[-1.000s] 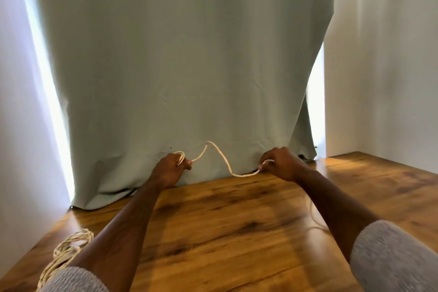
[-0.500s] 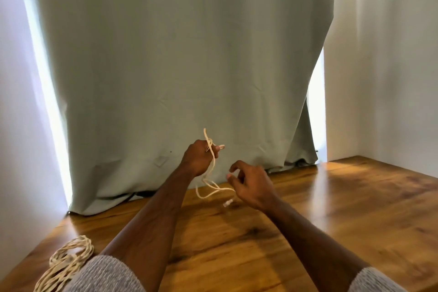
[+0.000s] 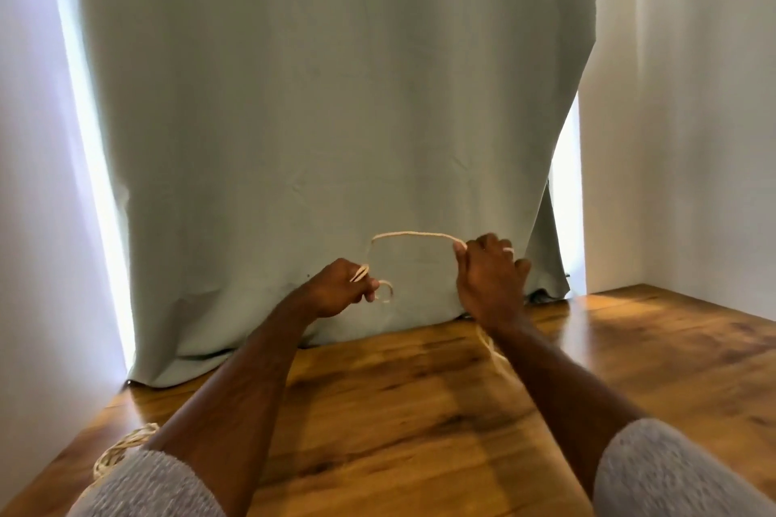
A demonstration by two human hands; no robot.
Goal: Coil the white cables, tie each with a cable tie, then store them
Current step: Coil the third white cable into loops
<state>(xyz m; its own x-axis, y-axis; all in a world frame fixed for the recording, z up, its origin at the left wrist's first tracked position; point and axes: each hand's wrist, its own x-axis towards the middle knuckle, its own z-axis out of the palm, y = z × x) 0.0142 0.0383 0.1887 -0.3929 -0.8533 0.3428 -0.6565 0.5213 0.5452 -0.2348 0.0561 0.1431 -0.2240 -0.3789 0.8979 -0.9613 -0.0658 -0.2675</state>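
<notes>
Nearest to us, at the bench's (image 3: 399,432) left edge and well behind the left hand, beside the grey knit sleeve (image 3: 142,487), lies a bundle of cream-white cord (image 3: 121,447) in several loops. We judge it to be a cable already coiled; whether a tie holds it we cannot tell, since the sleeve hides much of it and no tie shows.

On the brown wood-grain bench below the right forearm, a slack run of the thin cream-white cable (image 3: 413,235) trails back toward us, partly hidden by the arm. We take this as length not yet gathered.

Further out, both hands are raised above the bench. The left hand (image 3: 338,290) is clenched round a few small turns of the cable, one loop hanging just past its fingertips. The right hand (image 3: 489,277) pinches the same cable between thumb and fingers, up and to the right of the left hand. Between the two hands the cable rises in an arch.

Behind the hands hangs a pale green fabric curtain (image 3: 327,97), its hem touching the bench.

Our assessment: coiling of this cable is at an early stage, with only a few turns made. No cable tie and no storage container appear in view. Tying and storing remain outstanding.
</notes>
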